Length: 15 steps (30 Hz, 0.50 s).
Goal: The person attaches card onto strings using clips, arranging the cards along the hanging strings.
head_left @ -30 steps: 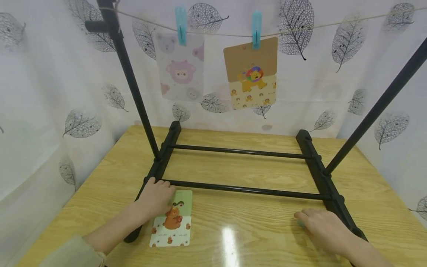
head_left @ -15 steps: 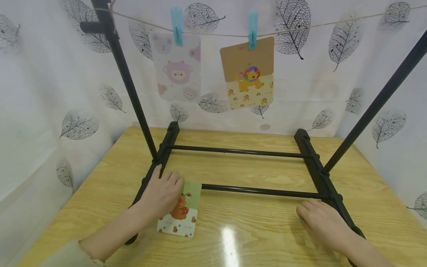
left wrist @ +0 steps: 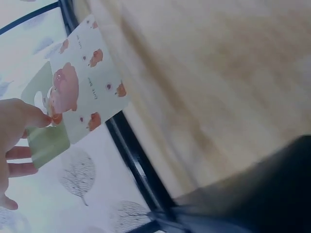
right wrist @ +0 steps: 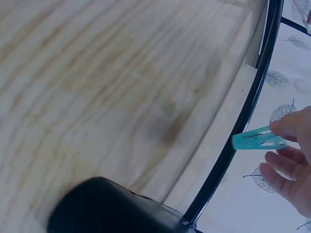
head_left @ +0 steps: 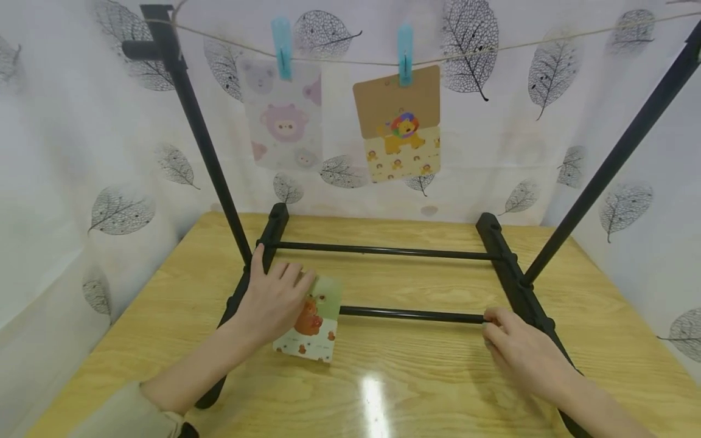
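Observation:
A small card (head_left: 313,319) with a brown bear, green at the top, is tilted up off the wooden table (head_left: 416,377). My left hand (head_left: 285,286) pinches its green end, with the thumb on the printed face (left wrist: 73,92), just in front of the rack's near black bar (head_left: 411,314). My right hand (head_left: 495,322) is at that bar's right end, and its fingers (right wrist: 291,127) pinch a teal clothespin (right wrist: 257,141). In the head view the hand hides the clothespin.
A black rack (head_left: 506,267) stands on the table with two cross bars and slanted uprights (head_left: 202,140). A string (head_left: 493,52) across the top carries a pink animal card (head_left: 282,118) and a lion card (head_left: 398,125), each under a teal peg (head_left: 405,44). Leaf-print curtains surround the table.
My left hand has picked the bear card up off the table and carried it right and away from me. My right hand has moved forward to the near bar.

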Each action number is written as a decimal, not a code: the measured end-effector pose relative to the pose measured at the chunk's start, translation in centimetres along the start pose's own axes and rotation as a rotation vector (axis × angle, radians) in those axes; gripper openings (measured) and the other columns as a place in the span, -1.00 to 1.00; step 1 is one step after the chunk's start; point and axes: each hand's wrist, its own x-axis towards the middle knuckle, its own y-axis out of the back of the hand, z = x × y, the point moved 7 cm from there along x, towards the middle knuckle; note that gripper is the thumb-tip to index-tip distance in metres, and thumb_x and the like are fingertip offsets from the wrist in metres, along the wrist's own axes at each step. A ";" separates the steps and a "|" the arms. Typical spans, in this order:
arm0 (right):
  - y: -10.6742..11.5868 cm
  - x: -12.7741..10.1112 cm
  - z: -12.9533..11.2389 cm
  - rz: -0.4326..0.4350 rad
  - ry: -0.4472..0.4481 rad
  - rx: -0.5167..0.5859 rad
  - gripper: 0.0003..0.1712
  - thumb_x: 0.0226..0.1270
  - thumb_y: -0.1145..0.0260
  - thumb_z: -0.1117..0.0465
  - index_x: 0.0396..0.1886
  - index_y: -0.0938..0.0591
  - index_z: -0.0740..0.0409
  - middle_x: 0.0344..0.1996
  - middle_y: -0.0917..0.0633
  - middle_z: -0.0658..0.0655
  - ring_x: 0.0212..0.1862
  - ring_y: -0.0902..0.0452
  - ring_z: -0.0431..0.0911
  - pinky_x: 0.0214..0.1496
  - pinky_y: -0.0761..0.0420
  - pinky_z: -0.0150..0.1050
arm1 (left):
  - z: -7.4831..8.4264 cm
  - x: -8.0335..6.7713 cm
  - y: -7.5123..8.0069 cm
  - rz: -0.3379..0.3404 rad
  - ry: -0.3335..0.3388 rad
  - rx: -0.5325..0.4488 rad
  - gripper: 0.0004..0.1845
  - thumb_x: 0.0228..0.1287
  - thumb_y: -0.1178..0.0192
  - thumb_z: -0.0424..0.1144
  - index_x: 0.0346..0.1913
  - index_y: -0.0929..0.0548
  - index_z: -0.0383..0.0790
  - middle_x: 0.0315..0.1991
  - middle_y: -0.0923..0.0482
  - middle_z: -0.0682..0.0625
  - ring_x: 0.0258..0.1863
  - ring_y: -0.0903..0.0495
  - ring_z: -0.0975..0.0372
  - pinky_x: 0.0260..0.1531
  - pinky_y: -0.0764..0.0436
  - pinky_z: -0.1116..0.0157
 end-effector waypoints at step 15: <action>3.5 3.4 2.1 0.087 -0.063 0.047 -0.29 0.42 0.23 -0.15 -0.23 -0.60 0.37 -0.29 -0.54 0.17 -0.38 -0.49 -0.08 -0.41 -0.47 -0.44 | 0.7 6.2 2.5 0.171 0.040 -0.017 -0.63 0.02 -0.28 -0.18 -0.06 -0.57 -0.21 -0.19 -0.52 -0.14 -0.20 -0.51 0.00 0.09 -0.13 -0.28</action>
